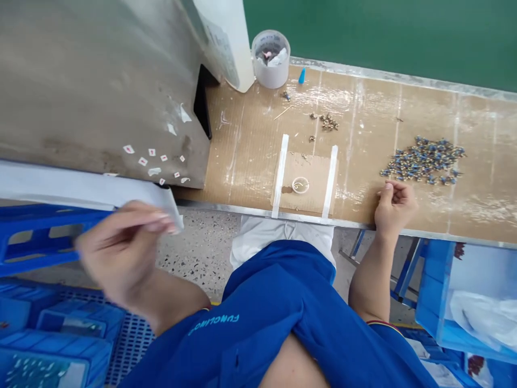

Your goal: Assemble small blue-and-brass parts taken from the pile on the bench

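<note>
Head view: the left hand [121, 253] is pinching a white paper strip [81, 186] between thumb and fingers, apparently to keep it taut, while the right hand [393, 207] is resting curled shut, seemingly empty, on a cardboard-topped bench [242, 156]. A heap of blue-and-brass small parts [423, 160] is lying just beyond those fingers, within easy reach, and a blue shirt [214, 325] below them is showing white lettering, roughly "FUNCLINCO".

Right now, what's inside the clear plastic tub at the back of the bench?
The tub holds crumpled white scraps with a small pink piece among them. Anything beneath them is covered from this view.
</note>
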`<state>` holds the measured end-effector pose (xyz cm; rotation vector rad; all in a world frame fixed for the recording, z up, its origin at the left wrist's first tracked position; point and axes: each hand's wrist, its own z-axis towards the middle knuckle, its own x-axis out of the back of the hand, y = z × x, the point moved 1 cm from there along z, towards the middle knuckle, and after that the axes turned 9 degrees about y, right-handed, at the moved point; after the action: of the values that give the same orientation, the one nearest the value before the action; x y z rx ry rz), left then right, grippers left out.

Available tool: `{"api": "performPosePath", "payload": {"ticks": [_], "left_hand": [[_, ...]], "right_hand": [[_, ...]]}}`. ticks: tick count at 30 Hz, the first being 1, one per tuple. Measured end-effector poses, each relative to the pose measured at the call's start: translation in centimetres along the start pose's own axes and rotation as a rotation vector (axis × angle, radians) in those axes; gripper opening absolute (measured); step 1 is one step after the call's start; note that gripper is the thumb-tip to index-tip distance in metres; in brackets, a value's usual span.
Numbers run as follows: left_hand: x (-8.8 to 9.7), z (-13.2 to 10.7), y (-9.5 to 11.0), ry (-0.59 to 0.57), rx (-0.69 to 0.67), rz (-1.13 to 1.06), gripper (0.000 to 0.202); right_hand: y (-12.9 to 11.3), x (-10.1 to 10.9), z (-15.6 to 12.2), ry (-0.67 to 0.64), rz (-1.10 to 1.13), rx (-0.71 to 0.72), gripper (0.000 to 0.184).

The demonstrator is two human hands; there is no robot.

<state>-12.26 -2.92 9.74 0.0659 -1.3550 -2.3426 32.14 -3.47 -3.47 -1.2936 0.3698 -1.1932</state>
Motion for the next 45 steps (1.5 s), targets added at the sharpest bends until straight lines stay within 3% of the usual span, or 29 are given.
{"api": "performPosePath", "payload": {"ticks": [2,4,8,14,18,21,27,31,36,42,45], "left_hand": [[-2.1,-0.9,-0.5,-0.286,0.151,-0.160,0.014],[-4.4,-1.3,-1.2,-0.441,0.357,-0.270,0.017],[-8.3,-1.8,-2.9,-0.474,0.577,-0.387,0.020],[-11.8,-2.7,-4.1,-0.544,0.696,-0.456,0.022],[-13.2,-3.3,-4.5,-0.650,0.574,-0.520,0.019],[-13.8,-3.5,-4.8,-0.655,0.483,-0.529,0.021],[-14.2,-4.2,-5.1,-0.707,0.688,-0.546,0.035],[-14.4,-4.4,-5.0,-0.738,0.740,-0.507,0.040],[-14.8,-4.5,-4.8,-0.730,0.662,-0.518,0.024],[-15.0,-4.8,-5.2,-0.701,0.502,-0.486,0.013],[-14.9,-4.7,-5.6,-0.661,0.363,-0.479,0.008]], "right_hand": [[-0.1,0.0,0.0,0.010,0.003,-0.009,0.055],[-0.3,0.1,-0.1,0.009,0.009,-0.017,0.050],[-0.5,0.3,-0.3,0.015,0.029,-0.026,0.046],[-0.3,0.1,-0.1,0.020,0.012,-0.022,0.056],[-0.4,0.2,-0.1,0.027,0.020,-0.010,0.056],[-1.5,0.1,-1.2,-0.021,0.072,-0.046,0.053],[-5.8,-2.1,-5.8,-0.501,0.276,-0.086,0.045],[-7.6,-4.3,-7.3,-0.650,0.361,-0.088,0.040],[-8.5,-5.5,-7.1,-0.643,0.322,0.017,0.024],[-9.9,-6.0,-6.8,-0.567,0.235,0.397,0.017],[-10.3,-6.5,-6.8,-0.450,0.146,0.594,0.018]]}}
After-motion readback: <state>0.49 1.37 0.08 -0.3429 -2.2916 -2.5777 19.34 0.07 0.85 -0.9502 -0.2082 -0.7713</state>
